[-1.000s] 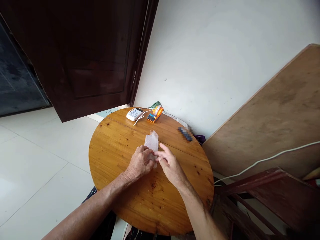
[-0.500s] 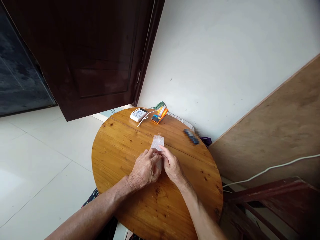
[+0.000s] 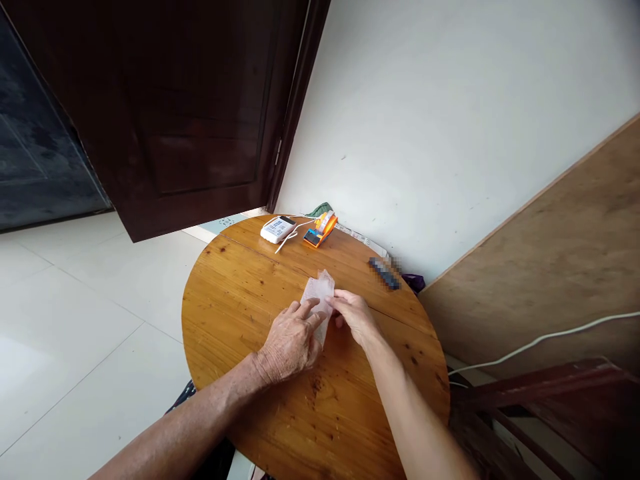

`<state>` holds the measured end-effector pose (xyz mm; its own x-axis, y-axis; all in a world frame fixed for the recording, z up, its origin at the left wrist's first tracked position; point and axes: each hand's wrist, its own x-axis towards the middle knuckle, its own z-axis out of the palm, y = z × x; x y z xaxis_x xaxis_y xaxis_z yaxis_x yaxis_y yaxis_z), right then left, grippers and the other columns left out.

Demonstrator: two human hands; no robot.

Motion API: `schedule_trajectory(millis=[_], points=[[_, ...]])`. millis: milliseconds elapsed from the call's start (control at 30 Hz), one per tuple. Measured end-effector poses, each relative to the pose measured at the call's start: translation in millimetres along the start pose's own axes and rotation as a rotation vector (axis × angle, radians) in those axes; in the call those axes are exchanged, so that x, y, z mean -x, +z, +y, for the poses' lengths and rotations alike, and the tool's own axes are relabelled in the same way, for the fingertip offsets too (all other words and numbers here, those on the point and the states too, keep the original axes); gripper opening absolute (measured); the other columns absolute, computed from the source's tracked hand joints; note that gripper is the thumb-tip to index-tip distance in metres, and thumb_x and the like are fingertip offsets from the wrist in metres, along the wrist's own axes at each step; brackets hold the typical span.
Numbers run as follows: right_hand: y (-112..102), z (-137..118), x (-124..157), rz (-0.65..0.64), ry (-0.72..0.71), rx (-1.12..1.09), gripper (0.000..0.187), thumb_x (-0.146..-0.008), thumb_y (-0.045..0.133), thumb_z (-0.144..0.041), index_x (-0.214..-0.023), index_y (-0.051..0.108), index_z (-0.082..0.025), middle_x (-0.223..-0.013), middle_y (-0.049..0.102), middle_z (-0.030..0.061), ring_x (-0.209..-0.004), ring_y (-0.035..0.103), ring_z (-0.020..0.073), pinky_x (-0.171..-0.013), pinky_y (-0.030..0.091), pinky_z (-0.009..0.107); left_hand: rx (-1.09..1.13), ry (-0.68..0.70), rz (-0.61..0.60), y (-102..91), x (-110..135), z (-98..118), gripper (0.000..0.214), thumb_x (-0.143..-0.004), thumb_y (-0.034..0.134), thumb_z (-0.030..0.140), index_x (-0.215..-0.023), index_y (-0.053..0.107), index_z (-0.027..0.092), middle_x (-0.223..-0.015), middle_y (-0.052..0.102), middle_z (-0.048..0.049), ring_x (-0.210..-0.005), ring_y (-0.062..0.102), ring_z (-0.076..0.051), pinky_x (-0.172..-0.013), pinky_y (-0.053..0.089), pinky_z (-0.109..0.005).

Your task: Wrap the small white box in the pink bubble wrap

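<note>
A small strip of translucent bubble wrap point(image 3: 315, 288) lies between my hands over the middle of the round wooden table. My left hand point(image 3: 294, 337) covers its lower left part, fingers bent over the top and slightly apart; the thumb is mostly hidden. On the other side, my right hand point(image 3: 354, 313) pinches the strip's right edge between thumb and forefinger. Whether anything is wrapped inside cannot be made out.
Toward the back of the wooden table point(image 3: 230, 293) are a white device point(image 3: 278, 229) with a cord and an orange tape dispenser point(image 3: 321, 230). A dark blurred object point(image 3: 384, 273) lies at the right. Beyond stand a white wall point(image 3: 425, 133) and dark door point(image 3: 200, 120).
My right hand has shifted to the right, from on top of the bubble wrap to its edge. The left fingers have spread a little, and more of the wrap shows.
</note>
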<state>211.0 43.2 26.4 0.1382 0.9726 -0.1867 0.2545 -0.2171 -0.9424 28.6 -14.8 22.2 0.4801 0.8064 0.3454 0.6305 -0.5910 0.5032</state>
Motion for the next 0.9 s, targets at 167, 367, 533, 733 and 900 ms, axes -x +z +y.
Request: schedule_trajectory(millis=[167,367,533,733,900], points=[[12,-1,-13,0.000,-0.011,0.009,0.022,-0.055,0.072,-0.030,-0.063,0.056,-0.018,-0.045,0.052,-0.0076,-0.035,0.038,0.0066,-0.032,0.022,0.018,-0.008,0.054,-0.050,-0.4,-1,-1,0.062,-0.079,0.052,0.017,-0.140,0.047,0.024,-0.148,0.047,-0.0068,-0.104,0.054,-0.030,-0.093,0.049,-0.047],[19,-7,-5,0.035,-0.086,-0.044,0.026,-0.058,0.071,-0.036,-0.074,0.061,-0.017,-0.058,0.061,-0.0037,-0.049,0.049,0.0102,-0.044,0.036,0.020,-0.011,0.031,-0.058,0.4,-3,-2,0.050,-0.079,0.050,0.016,-0.129,0.056,0.015,-0.126,0.062,-0.0106,-0.100,0.054,-0.029,-0.097,0.047,-0.044],[22,-14,28,0.096,-0.263,-0.113,0.029,-0.067,0.070,-0.041,-0.083,0.060,-0.019,-0.074,0.066,-0.0004,-0.067,0.057,0.0153,-0.062,0.046,0.025,0.057,0.008,-0.004,4.6,-3,-3,0.044,-0.077,0.049,0.014,-0.120,0.059,0.017,-0.119,0.061,-0.0110,-0.101,0.054,-0.027,-0.097,0.047,-0.043],[18,-11,66,0.095,-0.421,0.139,0.017,-0.076,0.064,-0.035,-0.083,0.063,-0.020,-0.073,0.063,-0.0012,-0.066,0.054,0.0153,-0.064,0.044,0.025,0.267,-0.253,0.113,10.5,2,-4,0.050,-0.071,0.054,0.016,-0.120,0.051,0.017,-0.114,0.054,-0.0108,-0.103,0.056,-0.025,-0.092,0.051,-0.039],[23,-4,89,0.063,-0.558,0.250,0.010,-0.084,0.055,-0.025,-0.082,0.064,-0.022,-0.091,0.072,0.0035,-0.085,0.064,0.0192,-0.080,0.050,0.030,0.369,-0.314,0.156,11.7,0,-13,0.069,-0.067,0.066,0.020,-0.131,0.043,0.017,-0.122,0.051,-0.0115,-0.109,0.055,-0.026,-0.097,0.049,-0.043]])
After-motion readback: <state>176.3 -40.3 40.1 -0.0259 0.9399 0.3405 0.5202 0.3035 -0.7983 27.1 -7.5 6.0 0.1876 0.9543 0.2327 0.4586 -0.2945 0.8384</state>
